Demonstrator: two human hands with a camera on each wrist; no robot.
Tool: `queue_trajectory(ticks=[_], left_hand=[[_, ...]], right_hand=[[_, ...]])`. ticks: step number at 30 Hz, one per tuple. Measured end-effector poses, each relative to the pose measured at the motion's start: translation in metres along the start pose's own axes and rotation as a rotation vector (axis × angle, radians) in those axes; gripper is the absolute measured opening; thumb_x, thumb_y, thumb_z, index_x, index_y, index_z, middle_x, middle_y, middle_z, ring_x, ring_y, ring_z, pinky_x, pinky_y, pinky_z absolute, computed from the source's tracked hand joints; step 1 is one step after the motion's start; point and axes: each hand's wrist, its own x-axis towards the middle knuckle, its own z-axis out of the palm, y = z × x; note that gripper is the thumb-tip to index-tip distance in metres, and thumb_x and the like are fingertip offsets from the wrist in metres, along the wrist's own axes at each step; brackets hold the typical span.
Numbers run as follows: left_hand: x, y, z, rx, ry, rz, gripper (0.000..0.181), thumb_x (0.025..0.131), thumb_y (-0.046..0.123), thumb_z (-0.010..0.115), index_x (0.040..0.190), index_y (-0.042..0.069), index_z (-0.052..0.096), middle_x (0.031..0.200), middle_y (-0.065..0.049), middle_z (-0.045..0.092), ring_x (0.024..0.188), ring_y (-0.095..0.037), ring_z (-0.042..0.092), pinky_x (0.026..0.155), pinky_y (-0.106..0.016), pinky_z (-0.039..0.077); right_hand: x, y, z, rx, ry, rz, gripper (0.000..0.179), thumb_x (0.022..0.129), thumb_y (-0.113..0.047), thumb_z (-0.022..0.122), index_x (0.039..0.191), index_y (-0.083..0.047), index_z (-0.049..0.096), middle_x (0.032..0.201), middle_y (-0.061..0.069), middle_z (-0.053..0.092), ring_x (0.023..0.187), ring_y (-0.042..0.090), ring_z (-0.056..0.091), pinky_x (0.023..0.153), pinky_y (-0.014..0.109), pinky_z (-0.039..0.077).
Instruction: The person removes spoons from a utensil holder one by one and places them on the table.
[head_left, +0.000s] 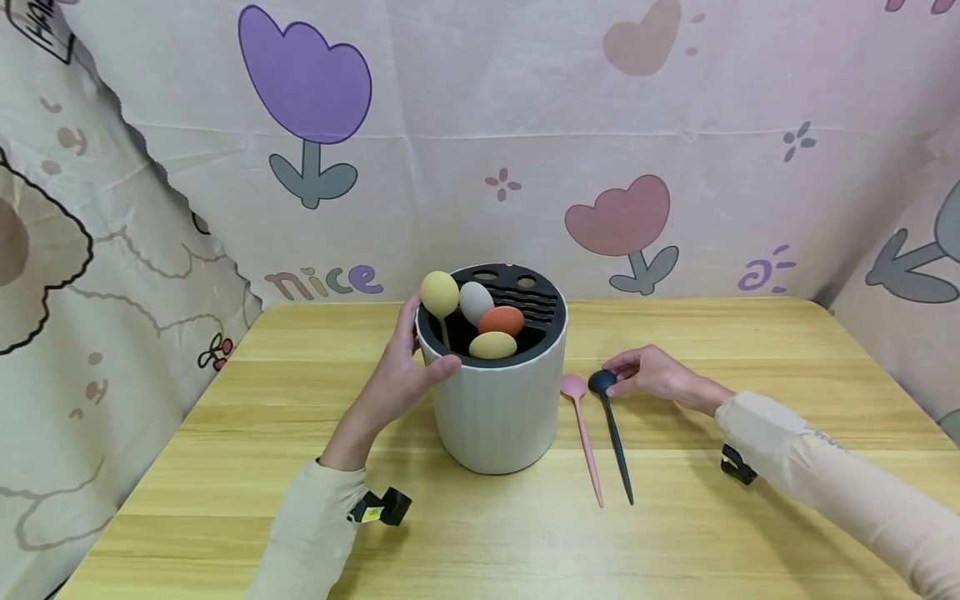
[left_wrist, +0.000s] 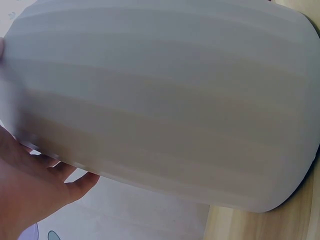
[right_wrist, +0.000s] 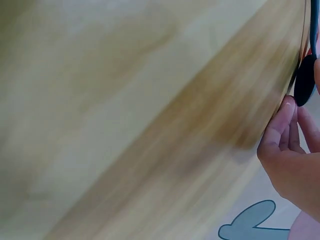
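A white ribbed utensil holder (head_left: 498,421) with a dark slotted top stands upright on the table. My left hand (head_left: 393,379) grips its left side near the rim, thumb over the front edge; its pale wall (left_wrist: 160,100) fills the left wrist view. Spoons stand in the large opening: a yellow one (head_left: 439,293), a light grey one (head_left: 476,302), an orange one (head_left: 501,320) and a beige one (head_left: 492,345). To the holder's right, my right hand (head_left: 656,375) pinches the bowl of a dark blue spoon (head_left: 617,446). Beside that lies a pink spoon (head_left: 587,437), untouched.
The wooden table (head_left: 750,525) reaches back to a patterned cloth backdrop (head_left: 465,83) just behind the holder. More printed cloth hangs along the left and right sides. Small black devices are strapped at both wrists.
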Motion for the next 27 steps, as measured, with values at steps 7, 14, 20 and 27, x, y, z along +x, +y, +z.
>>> queue_trajectory(ticks=[7,14,20,27], left_hand=[[-0.001,0.0,-0.001,-0.013,-0.003,0.0,0.124,0.067,0.08,0.064,0.154,0.008,0.011,0.153,-0.016,0.022,0.136,-0.034,0.026,0.107,-0.061,0.022],[-0.002,0.0,-0.002,-0.005,0.0,0.008,0.123,0.068,0.08,0.063,0.154,0.008,0.012,0.154,-0.016,0.022,0.137,-0.034,0.025,0.107,-0.061,0.021],[-0.002,0.001,-0.001,-0.005,-0.001,0.0,0.124,0.068,0.08,0.063,0.154,0.008,0.01,0.154,-0.017,0.021,0.137,-0.034,0.025,0.107,-0.061,0.022],[-0.001,0.002,-0.001,0.01,-0.003,-0.001,0.125,0.067,0.081,0.062,0.154,0.007,0.011,0.154,-0.017,0.022,0.138,-0.034,0.025,0.108,-0.061,0.022]], right_hand=[[0.001,-0.001,0.0,-0.002,-0.015,0.004,0.048,0.08,-0.004,0.078,0.12,0.014,0.058,0.108,0.019,0.065,0.093,0.022,0.059,0.078,0.028,0.05],[0.0,-0.004,-0.004,0.034,-0.069,0.013,0.055,0.079,-0.004,0.078,0.124,0.015,0.054,0.113,0.021,0.062,0.097,0.025,0.056,0.082,0.03,0.049],[-0.008,-0.005,-0.004,0.051,-0.076,0.008,0.051,0.086,-0.008,0.071,0.128,0.013,0.052,0.116,0.021,0.061,0.099,0.026,0.057,0.082,0.032,0.049],[-0.019,-0.011,-0.001,0.008,-0.024,-0.001,0.043,0.092,-0.013,0.064,0.128,0.01,0.055,0.113,0.016,0.063,0.098,0.024,0.057,0.081,0.033,0.048]])
